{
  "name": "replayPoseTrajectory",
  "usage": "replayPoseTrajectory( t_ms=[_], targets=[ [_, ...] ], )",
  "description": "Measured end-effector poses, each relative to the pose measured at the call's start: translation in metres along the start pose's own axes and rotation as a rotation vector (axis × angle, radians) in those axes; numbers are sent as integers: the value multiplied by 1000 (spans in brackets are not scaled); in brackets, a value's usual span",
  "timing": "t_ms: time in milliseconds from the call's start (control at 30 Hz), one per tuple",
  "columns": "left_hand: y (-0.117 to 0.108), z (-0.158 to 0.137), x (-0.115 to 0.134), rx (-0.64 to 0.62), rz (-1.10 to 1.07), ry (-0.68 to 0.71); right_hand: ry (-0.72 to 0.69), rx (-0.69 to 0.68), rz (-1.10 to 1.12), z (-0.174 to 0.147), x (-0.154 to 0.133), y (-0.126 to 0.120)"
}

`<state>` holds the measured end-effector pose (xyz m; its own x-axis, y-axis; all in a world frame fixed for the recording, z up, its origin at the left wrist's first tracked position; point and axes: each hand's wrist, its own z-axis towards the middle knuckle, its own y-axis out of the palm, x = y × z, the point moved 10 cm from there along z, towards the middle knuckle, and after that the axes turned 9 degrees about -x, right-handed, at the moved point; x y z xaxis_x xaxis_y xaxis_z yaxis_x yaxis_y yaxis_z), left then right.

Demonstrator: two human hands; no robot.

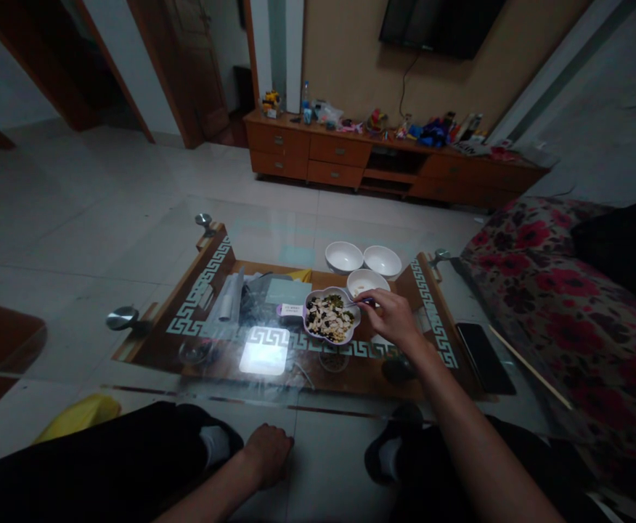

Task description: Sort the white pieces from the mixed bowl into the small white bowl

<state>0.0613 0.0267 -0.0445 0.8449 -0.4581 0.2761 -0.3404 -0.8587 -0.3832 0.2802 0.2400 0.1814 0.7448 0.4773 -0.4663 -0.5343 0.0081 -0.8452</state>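
My right hand point(386, 316) pinches a thin, dark utensil point(355, 302) whose exact kind I cannot make out; its tip reaches over the dish. The flower-shaped dish point(307, 335), white with a lavender edge, holds a mix of dark, green, pale and yellowish small pieces point(329, 317). A label covers its handle point(290, 310) on the left. Just behind the dish stands a white bowl point(379, 280) with a few pale pieces inside, partly hidden by my hand. My left hand point(268, 452) hangs in front of the table with curled fingers, apart from the dish.
Two more white bowls point(344, 257) stand behind on the glass table point(274, 243). A black phone point(486, 357) and a wooden stick point(530, 365) lie at right. Papers point(231, 296) show under the glass. A flowered sofa point(573, 312) borders the right; a cluttered cabinet point(334, 156) stands beyond.
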Motion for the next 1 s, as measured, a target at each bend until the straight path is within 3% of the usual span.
replayPoseTrajectory(
  t_ms=[233,533,667,867,1000],
  targets=[
    [2,2,-2,14,-14,-3,15,-110,-99,1,2,10],
    [3,5,-3,21,-10,-5,1,-134,-121,2,3,26],
    [1,0,-1,15,1,0,29,11,-17,3,4,11],
    [1,-1,2,13,-11,9,182,411,74,-14,28,-53],
    [2,1,2,9,-11,14,231,436,17,-17,38,-62]
  ],
)
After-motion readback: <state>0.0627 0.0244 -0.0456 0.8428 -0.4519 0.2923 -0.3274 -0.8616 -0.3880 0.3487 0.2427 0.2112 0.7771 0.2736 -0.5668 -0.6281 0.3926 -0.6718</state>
